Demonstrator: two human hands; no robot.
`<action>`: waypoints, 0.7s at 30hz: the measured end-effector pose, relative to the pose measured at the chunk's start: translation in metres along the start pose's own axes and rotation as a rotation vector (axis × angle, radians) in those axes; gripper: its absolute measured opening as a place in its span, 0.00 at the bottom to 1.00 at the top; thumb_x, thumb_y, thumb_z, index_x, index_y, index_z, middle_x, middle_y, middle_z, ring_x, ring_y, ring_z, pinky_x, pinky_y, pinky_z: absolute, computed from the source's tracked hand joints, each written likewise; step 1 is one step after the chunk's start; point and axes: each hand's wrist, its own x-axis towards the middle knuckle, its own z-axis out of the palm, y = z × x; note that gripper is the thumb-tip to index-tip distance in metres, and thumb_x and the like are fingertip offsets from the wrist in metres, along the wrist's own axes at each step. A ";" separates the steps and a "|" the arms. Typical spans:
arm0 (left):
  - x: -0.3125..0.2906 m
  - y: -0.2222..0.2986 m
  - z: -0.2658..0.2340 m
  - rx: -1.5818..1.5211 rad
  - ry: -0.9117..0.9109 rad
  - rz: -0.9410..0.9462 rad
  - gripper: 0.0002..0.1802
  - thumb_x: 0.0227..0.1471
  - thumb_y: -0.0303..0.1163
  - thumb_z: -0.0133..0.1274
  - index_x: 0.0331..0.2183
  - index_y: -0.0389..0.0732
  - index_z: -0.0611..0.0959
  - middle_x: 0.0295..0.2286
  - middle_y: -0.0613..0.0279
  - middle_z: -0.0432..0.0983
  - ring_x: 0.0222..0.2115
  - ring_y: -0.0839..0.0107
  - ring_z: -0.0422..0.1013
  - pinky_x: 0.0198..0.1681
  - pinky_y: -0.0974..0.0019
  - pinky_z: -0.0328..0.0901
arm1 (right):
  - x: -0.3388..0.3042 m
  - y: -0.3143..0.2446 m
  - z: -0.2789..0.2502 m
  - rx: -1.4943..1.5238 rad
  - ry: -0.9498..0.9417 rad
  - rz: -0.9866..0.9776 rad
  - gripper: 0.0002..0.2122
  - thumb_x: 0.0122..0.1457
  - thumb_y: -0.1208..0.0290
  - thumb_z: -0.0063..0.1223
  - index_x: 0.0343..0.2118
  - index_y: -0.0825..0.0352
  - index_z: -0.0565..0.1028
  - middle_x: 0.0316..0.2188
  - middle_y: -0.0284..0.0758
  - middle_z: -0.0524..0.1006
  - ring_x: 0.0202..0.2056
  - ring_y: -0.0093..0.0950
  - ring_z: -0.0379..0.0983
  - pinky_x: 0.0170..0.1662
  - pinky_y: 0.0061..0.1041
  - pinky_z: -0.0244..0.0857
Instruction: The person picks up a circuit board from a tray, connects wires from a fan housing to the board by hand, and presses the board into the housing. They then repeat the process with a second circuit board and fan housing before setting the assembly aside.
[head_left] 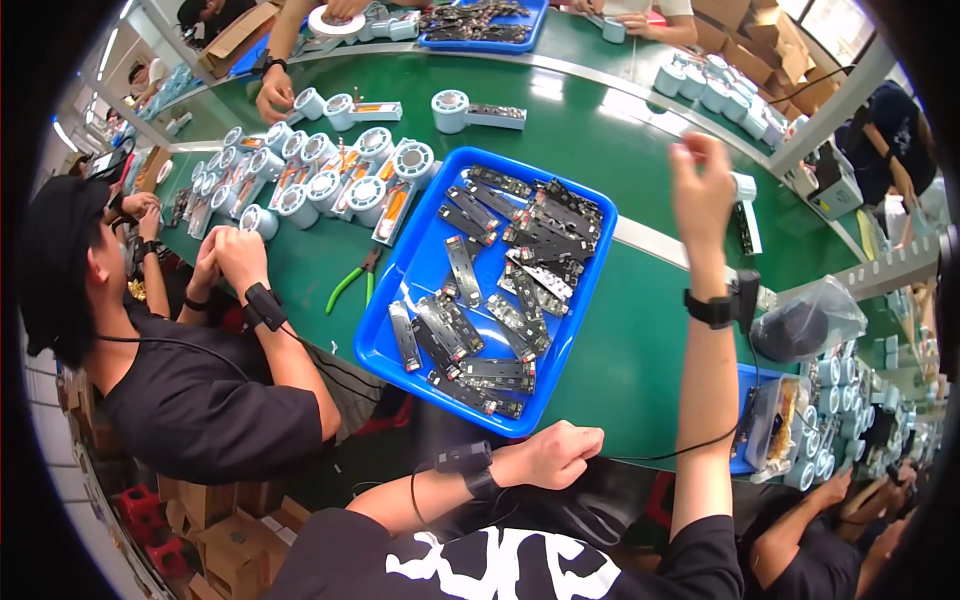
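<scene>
My left hand [566,455] is closed in a loose fist at the table's near edge, just below the blue tray [392,365]. Nothing shows in its fingers. Raised over the far side of the green table, my right hand [703,190] has its fingers bent and a little apart, with no object visible in them. Just right of it lies a pale housing [745,187] with a dark circuit board [744,228] along its arm. Inside the tray are many narrow black circuit boards [462,270], heaped thickest at the far right.
Left of the tray stand rows of pale round-headed housings [325,188] and green-handled pliers [347,288]. A co-worker [200,370] sits at the left, hands together. To the right are a bagged dark object [800,325] and a clear plastic box [776,425]. A metal rail crosses beyond the tray.
</scene>
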 end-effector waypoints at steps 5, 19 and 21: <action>0.000 0.004 0.004 0.017 0.018 -0.100 0.10 0.36 0.14 0.45 0.22 0.36 0.64 0.19 0.55 0.60 0.18 0.53 0.60 0.22 0.57 0.57 | -0.006 -0.119 0.107 0.174 -0.658 -0.520 0.20 0.52 0.68 0.62 0.48 0.69 0.76 0.45 0.46 0.78 0.49 0.42 0.74 0.52 0.36 0.68; 0.000 0.000 0.004 -0.027 -0.005 -0.127 0.07 0.42 0.17 0.49 0.28 0.35 0.70 0.22 0.48 0.67 0.25 0.46 0.69 0.28 0.53 0.63 | -0.058 -0.195 0.268 -0.351 -0.920 -1.292 0.46 0.32 0.69 0.74 0.62 0.58 0.65 0.59 0.32 0.69 0.60 0.32 0.65 0.56 0.43 0.60; 0.001 0.004 0.001 -0.030 -0.001 -0.105 0.08 0.42 0.17 0.49 0.28 0.35 0.70 0.23 0.48 0.68 0.26 0.45 0.70 0.30 0.52 0.64 | -0.053 -0.194 0.267 -0.308 -0.986 -1.291 0.46 0.32 0.69 0.74 0.61 0.58 0.65 0.59 0.32 0.69 0.59 0.32 0.65 0.56 0.42 0.61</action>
